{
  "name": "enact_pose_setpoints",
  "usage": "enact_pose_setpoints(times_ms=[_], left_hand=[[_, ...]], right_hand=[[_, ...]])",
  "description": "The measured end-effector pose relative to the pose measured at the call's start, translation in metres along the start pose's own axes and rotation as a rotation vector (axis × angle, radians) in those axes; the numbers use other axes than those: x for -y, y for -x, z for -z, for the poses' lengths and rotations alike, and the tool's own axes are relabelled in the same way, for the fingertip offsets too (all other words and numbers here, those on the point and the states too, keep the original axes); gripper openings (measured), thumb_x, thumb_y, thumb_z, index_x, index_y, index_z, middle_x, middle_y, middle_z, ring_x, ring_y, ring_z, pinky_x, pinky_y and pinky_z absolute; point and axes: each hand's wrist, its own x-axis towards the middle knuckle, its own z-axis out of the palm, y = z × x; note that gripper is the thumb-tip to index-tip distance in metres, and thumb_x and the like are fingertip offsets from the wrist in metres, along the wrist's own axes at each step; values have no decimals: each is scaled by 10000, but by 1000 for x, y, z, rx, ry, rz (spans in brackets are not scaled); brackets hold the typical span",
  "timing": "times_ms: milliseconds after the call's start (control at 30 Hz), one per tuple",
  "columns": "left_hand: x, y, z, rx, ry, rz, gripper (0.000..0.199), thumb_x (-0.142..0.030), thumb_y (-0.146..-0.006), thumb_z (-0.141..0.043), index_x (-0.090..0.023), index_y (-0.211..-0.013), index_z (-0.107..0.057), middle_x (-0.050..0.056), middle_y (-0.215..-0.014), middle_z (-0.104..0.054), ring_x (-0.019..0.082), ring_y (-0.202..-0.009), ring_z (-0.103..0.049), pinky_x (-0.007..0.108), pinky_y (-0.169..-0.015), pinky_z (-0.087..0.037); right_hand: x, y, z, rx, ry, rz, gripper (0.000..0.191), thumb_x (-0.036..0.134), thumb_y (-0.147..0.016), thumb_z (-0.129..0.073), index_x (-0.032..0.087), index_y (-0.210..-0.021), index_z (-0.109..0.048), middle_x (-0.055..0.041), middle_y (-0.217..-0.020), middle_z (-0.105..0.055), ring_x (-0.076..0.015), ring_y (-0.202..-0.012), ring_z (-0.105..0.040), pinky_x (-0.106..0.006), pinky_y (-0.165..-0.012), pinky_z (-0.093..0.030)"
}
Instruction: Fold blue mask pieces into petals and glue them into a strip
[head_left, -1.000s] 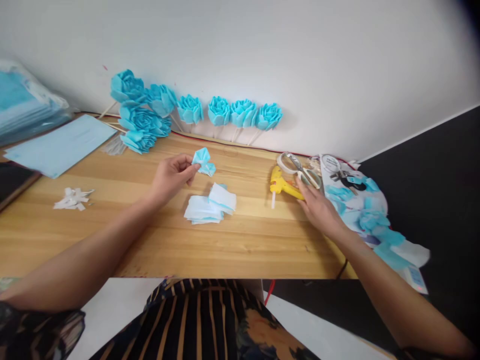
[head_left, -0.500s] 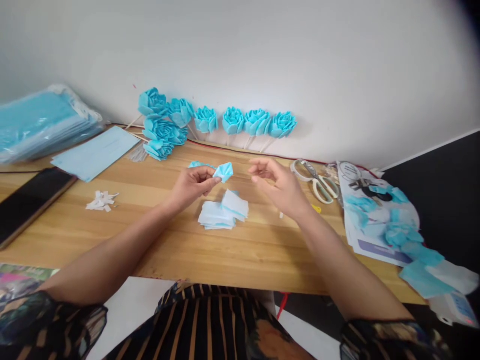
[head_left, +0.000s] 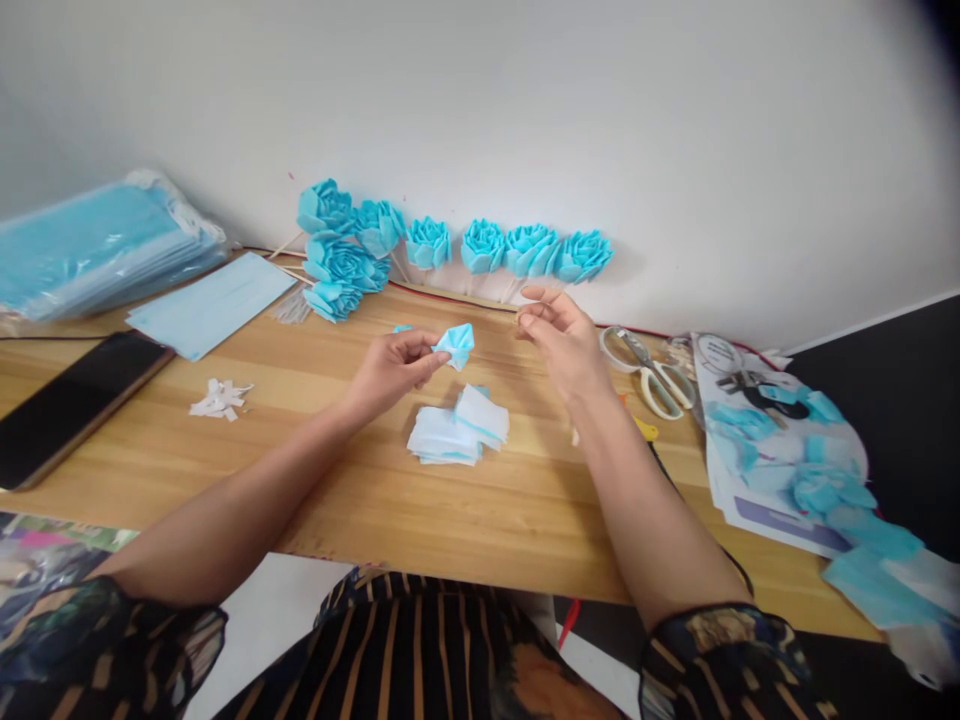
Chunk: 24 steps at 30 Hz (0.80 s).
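Note:
A small folded piece of light-blue fabric, cupped like a petal, is pinched between the thumb and fingers of my left hand. My right hand is raised to the right of it, apart from the piece, with thumb and forefinger brought together; what lies between them, if anything, is too small to make out. Below both hands, a stack of white and blue fabric squares lies on the wooden table. A bit of blue material shows partly behind my left hand.
Several blue fabric flowers on sticks lean against the wall. Left are bagged blue sheets, a flat blue sheet, a phone and white scraps. Right are scissors, a tape roll and printed paper with blue scraps.
My right hand has risen slightly and its thumb and forefinger have closed together. The left hand still holds the blue piece. The whole view has shifted a little.

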Motion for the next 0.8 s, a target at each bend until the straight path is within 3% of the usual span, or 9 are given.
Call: enact_pose_setpoints(times_ms=[100, 267, 467, 633, 800], left_hand=[[1, -2, 2, -24, -24, 7, 274, -397, -759, -746, -138, -807, -671, -56, -501, -496, 62, -439, -403, 190, -424, -310], [4, 0, -2, 57, -71, 6, 268, -394, -770, -742, -135, -794, -679, -56, -505, -465, 62, -450, -375, 198, -440, -274], [8, 3, -3, 98, -172, -47, 231, -359, -805, -711, -128, -799, -705, -48, -549, -443, 63, -487, -347, 207, -465, -229], [9, 0, 0, 60, -155, -49, 247, -372, -795, -725, -135, -863, -726, -52, -522, -460, 68, -467, -365, 206, -449, -248], [2, -4, 12, -112, -105, -52, 260, -408, -797, -728, -160, -777, -655, -45, -504, -502, 78, -441, -405, 211, -434, -293]], right_hand=[[-11, 1, 5, -3, -55, -82, 324, 288, -714, -722, 255, -1028, -653, 31, -814, -659, -130, -745, -597, -281, -720, -504], [-11, 14, -5, 213, -39, -46, 359, 352, -797, -725, 257, -1137, -655, -9, -992, -721, -155, -934, -649, -293, -822, -519], [-13, 21, -17, 344, -25, -76, 387, 264, -760, -740, 244, -1137, -658, 20, -899, -690, -128, -814, -652, -273, -764, -520], [-24, 14, -13, 191, -93, -73, 351, 244, -744, -723, 245, -1092, -675, 31, -843, -684, -130, -791, -644, -273, -758, -525], [-36, 1, 6, 13, -277, -170, 410, 285, -682, -761, 267, -1081, -666, 48, -829, -701, -140, -809, -666, -266, -726, -541]])
